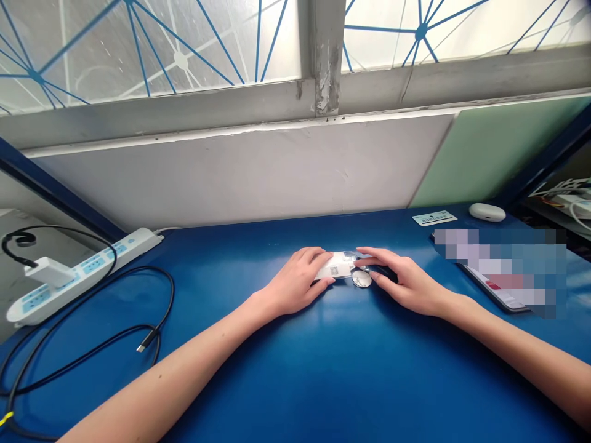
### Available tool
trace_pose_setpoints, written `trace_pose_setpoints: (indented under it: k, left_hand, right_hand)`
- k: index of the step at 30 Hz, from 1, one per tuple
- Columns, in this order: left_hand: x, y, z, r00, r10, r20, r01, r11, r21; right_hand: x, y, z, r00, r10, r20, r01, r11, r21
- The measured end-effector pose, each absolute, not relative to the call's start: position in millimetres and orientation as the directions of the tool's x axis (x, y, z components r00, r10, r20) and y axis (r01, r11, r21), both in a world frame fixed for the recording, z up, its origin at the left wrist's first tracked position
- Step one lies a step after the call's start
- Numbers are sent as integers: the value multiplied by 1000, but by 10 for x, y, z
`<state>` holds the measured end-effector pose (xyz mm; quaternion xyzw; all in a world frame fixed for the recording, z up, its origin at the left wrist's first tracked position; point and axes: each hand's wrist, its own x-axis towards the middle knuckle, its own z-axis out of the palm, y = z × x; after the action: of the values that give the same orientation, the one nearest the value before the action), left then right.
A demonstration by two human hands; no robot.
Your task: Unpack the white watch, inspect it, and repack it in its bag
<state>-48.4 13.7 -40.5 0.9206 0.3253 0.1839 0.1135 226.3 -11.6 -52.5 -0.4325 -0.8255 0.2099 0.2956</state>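
Note:
A small white packet [336, 266] with a printed square code lies on the blue table in front of me. My left hand [298, 280] is closed over its left end, fingers on top and thumb along the near edge. At the packet's right end is a shiny, see-through part with a round silvery disc [361, 279] at its near side. My right hand [406, 282] curves around that end, index and middle fingertips at the far side, thumb tip beside the disc. Its fingers are apart; whether they press on the packet is hard to see.
A white power strip [92, 267] with a plugged-in charger [50, 272] and a looped black cable [173, 289] lies at the left. A card [434, 218], a white oval case [487, 212] and a partly blurred flat device [494, 295] are at the right. A wall [240, 178] bounds the back.

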Motion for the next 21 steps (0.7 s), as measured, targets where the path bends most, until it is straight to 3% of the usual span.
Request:
trace_pose_setpoints:
  k: [6,12,21]
  left_hand:
    - [-494,144,-422,735,634,240,564,-768,302]
    - [-499,132,-405,753,638,160,586,-761,278]
    - [-490,108,-342,759,645,91,608,-752,255]
  right_hand:
    - [2250,-176,-475,-560,800,214,493,529,-690]
    - [2242,-180,-479,-550,817,175,504,492,-710]
    - [2297,-51,-552,-243,839,487,706,497,-505]
